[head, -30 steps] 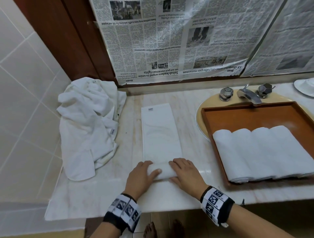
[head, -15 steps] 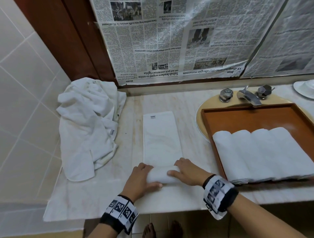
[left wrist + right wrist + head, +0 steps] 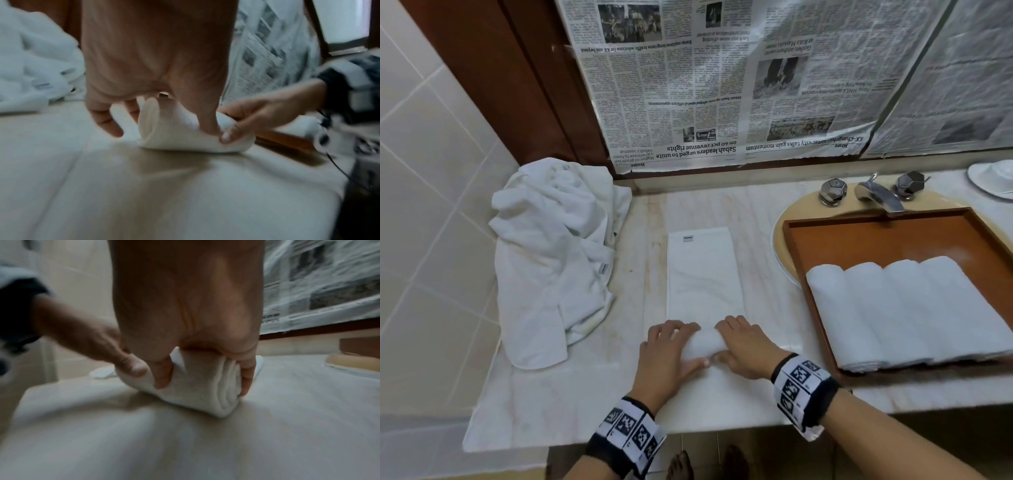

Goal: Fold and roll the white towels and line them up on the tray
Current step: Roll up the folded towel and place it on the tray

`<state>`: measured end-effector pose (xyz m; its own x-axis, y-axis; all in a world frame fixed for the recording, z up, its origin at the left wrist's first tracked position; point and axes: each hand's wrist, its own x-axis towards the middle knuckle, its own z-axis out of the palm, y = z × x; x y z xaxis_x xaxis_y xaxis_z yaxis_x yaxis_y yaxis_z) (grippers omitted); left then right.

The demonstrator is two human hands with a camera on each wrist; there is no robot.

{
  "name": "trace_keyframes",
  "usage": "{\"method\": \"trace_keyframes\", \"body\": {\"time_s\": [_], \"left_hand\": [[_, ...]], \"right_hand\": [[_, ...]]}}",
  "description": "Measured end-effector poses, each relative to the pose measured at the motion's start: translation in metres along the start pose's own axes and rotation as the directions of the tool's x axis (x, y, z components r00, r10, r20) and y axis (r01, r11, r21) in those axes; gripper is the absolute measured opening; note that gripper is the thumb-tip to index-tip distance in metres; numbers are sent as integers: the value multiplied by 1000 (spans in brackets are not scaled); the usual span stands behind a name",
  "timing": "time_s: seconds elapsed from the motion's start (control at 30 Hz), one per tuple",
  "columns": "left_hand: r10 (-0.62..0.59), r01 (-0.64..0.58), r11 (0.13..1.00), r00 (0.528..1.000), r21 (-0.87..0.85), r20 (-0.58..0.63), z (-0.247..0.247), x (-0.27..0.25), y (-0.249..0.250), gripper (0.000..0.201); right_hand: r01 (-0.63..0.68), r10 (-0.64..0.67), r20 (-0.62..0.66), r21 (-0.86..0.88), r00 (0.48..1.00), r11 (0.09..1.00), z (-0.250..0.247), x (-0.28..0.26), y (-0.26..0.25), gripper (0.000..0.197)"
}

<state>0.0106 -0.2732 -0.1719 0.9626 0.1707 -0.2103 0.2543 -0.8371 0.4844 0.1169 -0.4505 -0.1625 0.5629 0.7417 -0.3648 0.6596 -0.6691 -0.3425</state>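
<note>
Both hands curl around the rolled near end of the folded towel (image 3: 703, 274) on the counter (image 3: 756, 240), left hand (image 3: 666, 353) gripping its left end, right hand (image 3: 746, 346) its right. The unrolled strip stretches away from the fingers, left of the tray (image 3: 893, 233).

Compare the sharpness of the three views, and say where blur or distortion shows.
Head view: sharpest, newspaper headlines readable, edges bowed by the wide lens. Left wrist view: rolled white towel fairly clear, right hand smeared. Right wrist view: soft throughout, left hand blurred.

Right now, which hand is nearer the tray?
Right. The right hand grips the roll's end nearest the tray; the left hand grips the far end, nearer the heap of loose towels.
</note>
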Motion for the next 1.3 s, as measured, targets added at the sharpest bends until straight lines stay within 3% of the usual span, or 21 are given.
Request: {"method": "trace_keyframes", "body": {"time_s": [0.07,0.13,0.17,0.23,0.3,0.4,0.5,0.6,0.67,0.77,0.8,0.87,0.93,1.0,1.07,1.2,1.3], "left_hand": [[-16,21,990,999,-138,34,2,3,-3,66],[-24,48,976,993,-211,113,3,12,-11,61],[-25,57,972,989,-226,145,2,16,-14,62],[-43,89,968,980,-236,192,-4,24,-12,61],[-55,122,957,967,-264,247,-12,29,-5,52],[-84,154,955,960,-255,266,-14,30,3,51],[-98,96,995,977,22,188,-8,17,2,74],[36,-51,976,997,212,74,0,0,-1,90],[25,-38,989,996,145,91,1,-2,-4,98],[-15,28,998,970,-52,243,1,9,-16,100],[-3,34,994,958,-104,288,-2,14,-20,93],[30,42,981,931,-188,364,-10,22,-22,78],[42,61,969,915,-240,400,-16,24,-18,67],[26,69,971,921,-229,388,-16,22,-16,75],[-26,78,987,941,-142,337,-10,13,-15,83],[86,-91,995,990,39,115,6,-10,-10,84],[82,-81,996,992,-23,97,8,-13,-7,76]], "right_hand": [[-51,36,109,133,993,990,-10,2,3,55],[-93,63,138,227,988,969,-10,-2,7,57],[-92,72,97,226,993,970,-6,-6,7,57],[-53,58,-139,37,989,998,8,-17,5,58],[-68,40,-219,-121,975,990,24,-25,-3,68],[-53,10,-276,-149,961,987,37,-20,-5,76],[-33,5,-209,-127,978,991,20,-10,2,65],[-14,11,-48,-67,999,998,1,-2,6,62],[-25,26,76,-14,997,1000,-7,1,6,63],[-85,67,182,91,981,992,-11,-7,7,67],[-96,78,177,101,981,990,-8,-12,6,68],[-51,50,-30,-17,998,999,5,-26,-1,66],[-43,20,-138,-162,990,986,19,-38,-11,66],[-44,6,-205,-183,979,982,32,-41,-14,68],[-17,-16,-184,-175,983,984,30,-34,-11,63],[3,-5,-16,-94,1000,996,5,-14,-6,60],[-33,28,182,28,983,999,-12,-5,-6,63]]}}
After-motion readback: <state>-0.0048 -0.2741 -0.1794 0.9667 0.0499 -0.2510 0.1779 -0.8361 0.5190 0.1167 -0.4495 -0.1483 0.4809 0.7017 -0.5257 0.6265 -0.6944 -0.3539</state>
